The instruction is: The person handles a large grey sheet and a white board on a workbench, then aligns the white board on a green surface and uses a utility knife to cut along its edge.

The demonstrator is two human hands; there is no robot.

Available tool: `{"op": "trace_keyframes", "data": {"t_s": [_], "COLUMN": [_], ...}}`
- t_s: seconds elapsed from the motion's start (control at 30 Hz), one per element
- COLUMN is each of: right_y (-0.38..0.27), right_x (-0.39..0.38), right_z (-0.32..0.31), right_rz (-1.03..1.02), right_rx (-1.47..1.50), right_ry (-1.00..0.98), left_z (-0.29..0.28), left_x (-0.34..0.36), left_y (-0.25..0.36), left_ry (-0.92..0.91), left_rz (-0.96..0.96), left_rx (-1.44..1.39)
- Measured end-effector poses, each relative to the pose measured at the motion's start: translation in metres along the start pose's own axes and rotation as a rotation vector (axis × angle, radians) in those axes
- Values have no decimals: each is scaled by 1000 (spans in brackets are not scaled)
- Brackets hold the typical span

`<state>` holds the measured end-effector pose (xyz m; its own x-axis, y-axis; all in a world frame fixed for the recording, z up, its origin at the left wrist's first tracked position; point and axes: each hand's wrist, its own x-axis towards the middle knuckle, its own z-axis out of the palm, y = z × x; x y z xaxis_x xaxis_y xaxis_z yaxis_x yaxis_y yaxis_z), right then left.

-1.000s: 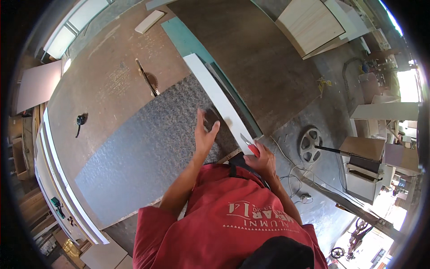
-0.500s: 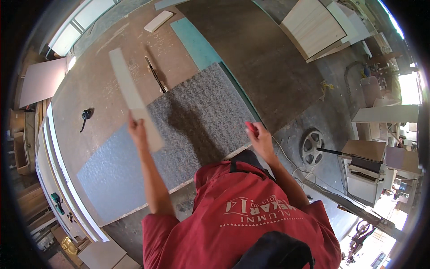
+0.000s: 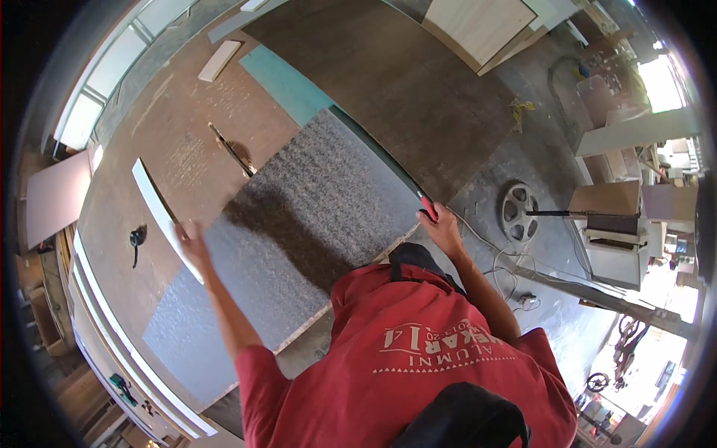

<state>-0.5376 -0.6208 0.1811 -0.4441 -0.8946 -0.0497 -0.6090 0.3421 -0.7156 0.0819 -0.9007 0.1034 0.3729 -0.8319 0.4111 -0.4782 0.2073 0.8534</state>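
My left hand [image 3: 193, 243] is closed around a long narrow white board strip [image 3: 158, 205], held tilted on its edge above the brown tabletop and the left part of a grey speckled sheet [image 3: 340, 164]. The hand is slightly smeared by motion. At the sheet's right end, my right hand [image 3: 446, 230] grips a red utility knife [image 3: 429, 209], its tip pointing away from me. The sheet lies flat in front of my body, glossy on its left part, with my shadow across its middle.
A dark blade-like piece [image 3: 233, 151] stands in a slot in the brown table [image 3: 172, 112]. A tape measure [image 3: 137, 237] and a white offcut [image 3: 219, 61] lie on it. Beyond the sheet are a teal panel [image 3: 287, 82] and a large dark board [image 3: 373, 67]. A spoked wheel [image 3: 518, 213] stands at right.
My left hand has moved left with the white strip, turning its broad face away so it shows narrower. My right hand still holds the knife, turned slightly. The view has shifted.
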Motion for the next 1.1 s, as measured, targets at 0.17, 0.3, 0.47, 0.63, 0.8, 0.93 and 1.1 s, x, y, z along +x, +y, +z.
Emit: {"op": "trace_keyframes", "data": {"t_s": [0.17,0.3,0.47,0.63,0.8,0.93,1.1], "right_y": [-64,-144,-179,-145,-63,-14,42], "right_x": [-13,-15,-17,-23,-55,-88,-116], "right_z": [-47,-62,-71,-83,-107,-141,-157], "right_rz": [-45,-218,-417,-408,-293,-169,-124], "right_rx": [231,290,470,516,567,581,592], "right_ry": [74,12,14,-131,-80,-188,-237], "left_z": [118,128,116,77,-43,-167,-219], "left_x": [-221,-280,-275,-251,-191,-132,-128], "left_y": [263,361,356,390,415,504,638], "left_ry": [-1104,-1164,-846,-585,-51,184,581], "left_rz": [100,145,226,96,13,311,416], "left_rx": [-190,-130,-118,63,418,620,568]}}
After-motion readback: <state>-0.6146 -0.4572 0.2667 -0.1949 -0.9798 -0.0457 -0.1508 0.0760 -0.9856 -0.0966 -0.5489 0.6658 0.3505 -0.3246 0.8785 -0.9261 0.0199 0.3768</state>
